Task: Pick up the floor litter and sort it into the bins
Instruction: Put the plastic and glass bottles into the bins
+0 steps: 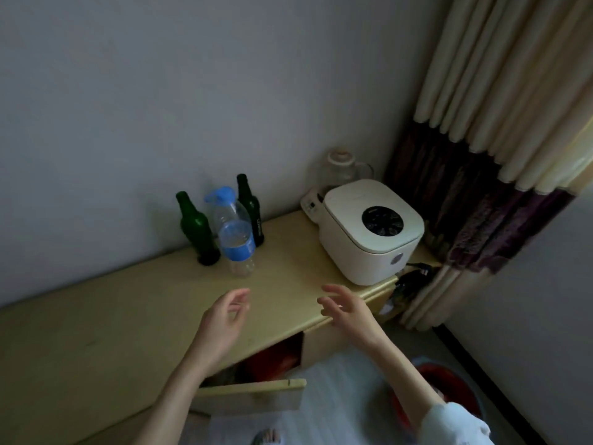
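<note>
A clear plastic bottle with a blue label and blue cap stands on the pale wooden cabinet top, near the wall. Two green glass bottles flank it: one to its left, one behind it on the right. My left hand hovers open over the cabinet top, a short way in front of the plastic bottle, holding nothing. My right hand is open too, fingers spread, over the cabinet's front edge. A red bin shows at the lower right, partly hidden by my right arm.
A white rice cooker sits on the cabinet's right end, with a glass kettle behind it. A cabinet door hangs open below my hands. Curtains hang at the right, and white sheets lie on the floor.
</note>
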A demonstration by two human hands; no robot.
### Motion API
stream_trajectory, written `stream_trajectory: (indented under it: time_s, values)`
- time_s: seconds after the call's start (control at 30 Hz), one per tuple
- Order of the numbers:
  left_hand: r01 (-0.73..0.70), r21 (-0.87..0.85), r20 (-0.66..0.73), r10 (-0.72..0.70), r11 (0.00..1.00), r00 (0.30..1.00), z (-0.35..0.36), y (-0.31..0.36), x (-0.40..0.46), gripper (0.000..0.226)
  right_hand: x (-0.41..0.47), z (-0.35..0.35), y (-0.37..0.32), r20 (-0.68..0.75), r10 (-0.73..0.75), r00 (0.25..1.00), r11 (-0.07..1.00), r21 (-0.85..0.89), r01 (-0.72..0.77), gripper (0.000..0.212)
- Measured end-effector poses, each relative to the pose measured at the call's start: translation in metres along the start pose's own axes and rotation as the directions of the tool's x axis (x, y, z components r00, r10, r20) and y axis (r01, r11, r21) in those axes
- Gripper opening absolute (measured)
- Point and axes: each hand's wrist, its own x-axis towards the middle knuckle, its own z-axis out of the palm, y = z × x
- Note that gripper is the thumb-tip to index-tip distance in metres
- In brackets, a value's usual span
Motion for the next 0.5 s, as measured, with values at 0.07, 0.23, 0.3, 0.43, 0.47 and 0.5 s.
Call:
stream_trajectory:
  time_s: [0.07,0.23,0.3,0.43,0.47,0.5]
  values:
    - [-0.011,-0.002,-0.08,0.011,1.0,0.997,-0.024,-0.005,0.018,0.026,0.017,0.011,-0.019,0.022,-0.026,0.999,0.999,-0.039,0.027,0.03]
    - [-0.034,0.058,-0.345,0.052,0.998,0.937,-0.078,-0.023,0.096,0.038,0.094,0.026,-0.077,-0.003,-0.138,0.99,0.978,-0.161,0.136,0.034]
    - [-0.008,0.108,-0.408,0.052,0.994,0.911,-0.1,-0.034,0.138,0.046,0.141,0.038,-0.103,-0.032,-0.156,0.987,0.968,-0.207,0.146,0.037]
    - [0.004,0.213,-0.339,0.07,0.977,0.938,-0.135,-0.053,0.214,0.057,0.233,0.071,-0.143,-0.033,-0.063,0.997,0.955,-0.292,0.051,0.042]
    - [-0.008,0.221,-0.302,0.076,0.975,0.95,-0.137,-0.057,0.226,0.058,0.25,0.076,-0.149,-0.028,-0.038,0.999,0.947,-0.32,0.027,0.046]
    - [-0.015,0.221,-0.268,0.075,0.975,0.961,-0.139,-0.061,0.236,0.058,0.265,0.08,-0.154,-0.023,-0.024,0.999,0.934,-0.357,0.014,0.05]
